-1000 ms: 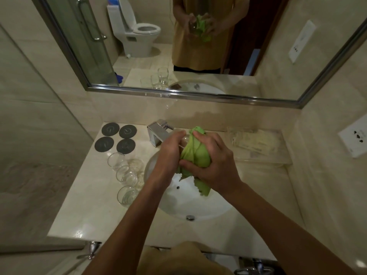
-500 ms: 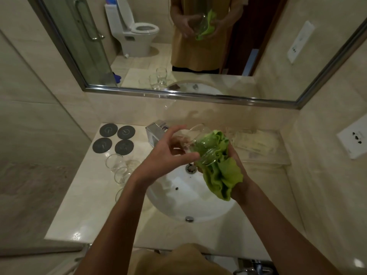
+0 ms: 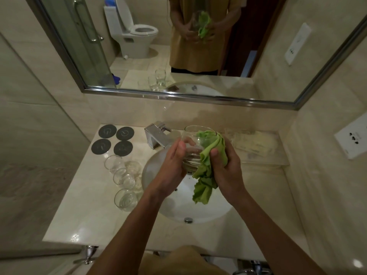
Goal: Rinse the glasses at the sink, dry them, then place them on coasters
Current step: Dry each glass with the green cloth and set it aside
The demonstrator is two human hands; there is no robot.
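Step in hand, judged: drying one glass with the cloth over the sink [image 3: 208,213]; rinsing looks done for this one and no coaster is occupied.

Surface [image 3: 79,211]: pale stone, basin set into it, tap [image 3: 156,135] at the back. Four dark coasters [image 3: 112,140] sit at the back left, well apart from the hands. At least three more glasses [image 3: 124,180] stand in a row between the coasters and the front edge, just beside the basin.

Left hand [image 3: 172,167]: fingers curled round the wall of the held glass [image 3: 193,147], which is held over the basin, mouth tilted up and away. Right hand [image 3: 226,165]: fingers pinch the green cloth [image 3: 209,155], one part pushed into the mouth of the glass, the rest hanging down over the basin.

To do it well: keep the left grip low on the wall and turn the glass against the cloth rather than forcing the cloth in; thin glass, likely slick while wet. Work over the basin, not the hard edge. Wipe outside and base before setting it on a coaster.

Unclear:
- Right fingertips are under the cloth; contact inside the glass cannot be confirmed.
- Water left on the glass cannot be judged.
- Exact count of the row is uncertain; clear glass overlaps.
- Coaster markings are illegible.
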